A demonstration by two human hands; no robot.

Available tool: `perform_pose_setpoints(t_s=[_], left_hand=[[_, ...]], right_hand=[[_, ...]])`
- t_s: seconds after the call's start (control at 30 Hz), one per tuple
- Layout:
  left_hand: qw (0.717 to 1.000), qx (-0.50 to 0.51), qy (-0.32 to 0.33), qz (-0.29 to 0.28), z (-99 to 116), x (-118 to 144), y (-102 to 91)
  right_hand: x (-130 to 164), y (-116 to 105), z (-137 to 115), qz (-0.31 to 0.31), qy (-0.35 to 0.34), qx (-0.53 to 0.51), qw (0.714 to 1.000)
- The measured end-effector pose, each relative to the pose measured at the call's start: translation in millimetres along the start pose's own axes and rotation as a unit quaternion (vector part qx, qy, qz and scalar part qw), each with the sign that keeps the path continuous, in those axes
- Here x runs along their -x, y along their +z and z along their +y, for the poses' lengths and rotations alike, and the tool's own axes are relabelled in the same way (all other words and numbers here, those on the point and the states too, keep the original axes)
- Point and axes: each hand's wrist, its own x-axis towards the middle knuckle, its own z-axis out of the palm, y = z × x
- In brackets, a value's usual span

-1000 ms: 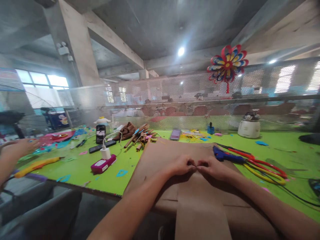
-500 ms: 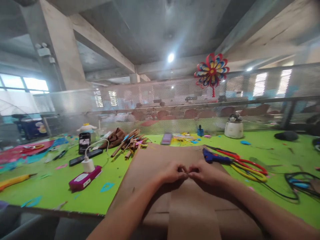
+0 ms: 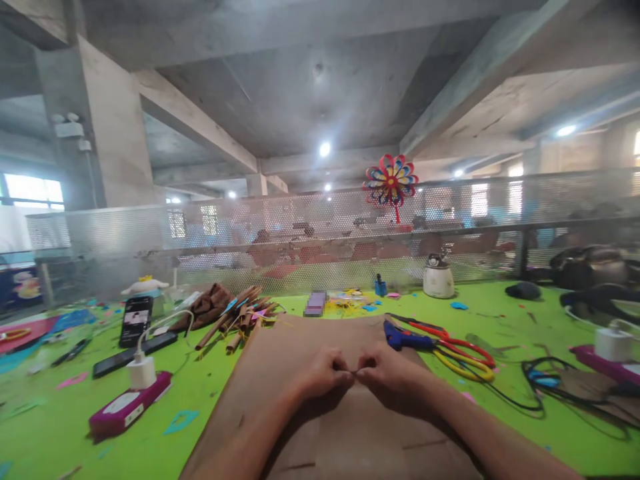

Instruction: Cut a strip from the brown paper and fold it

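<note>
We see matt brown kraft paper (image 3: 310, 347), smooth green surface (image 3: 100, 427), glossy plastic scissor handles (image 3: 463, 353), perforated metal mesh screen (image 3: 300, 233), rough concrete ceiling (image 3: 300, 80).

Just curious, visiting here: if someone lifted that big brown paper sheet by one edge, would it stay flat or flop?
The brown paper sheet would probably droop: it looks thin and already carries creases. It is likely light, and may slide easily on the smooth green table.

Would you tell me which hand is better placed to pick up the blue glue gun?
Probably the right hand: the glue gun lies just beyond it on the brown paper; the left hand would have to cross over.
</note>
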Motion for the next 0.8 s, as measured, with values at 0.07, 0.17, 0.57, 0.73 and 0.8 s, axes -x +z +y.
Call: perform_pose_setpoints(t_s=[0.07,0.17,0.57,0.73,0.8], left_hand=[[1.0,0.003,0.011,-0.007,-3,-1,0.7],[0.999,0.02,0.036,-0.009,-7,-3,2.6],[1.0,0.014,0.028,0.005,-13,-5,2.3],[0.999,-0.015,0.031,-0.019,-13,-5,-0.2],[0.999,-0.03,0.037,-0.022,-11,-4,-1.4]], right_hand=[[-6,5,11,-0.001,-0.018,-0.017,1.0],[-14,12,27,-0.009,-0.045,-0.047,0.998],[-9,5,22,-0.018,-0.035,0.023,0.999],[-12,8,31,-0.025,-0.055,0.035,0.998],[-12,9,33,-0.022,-0.061,0.045,0.997]])
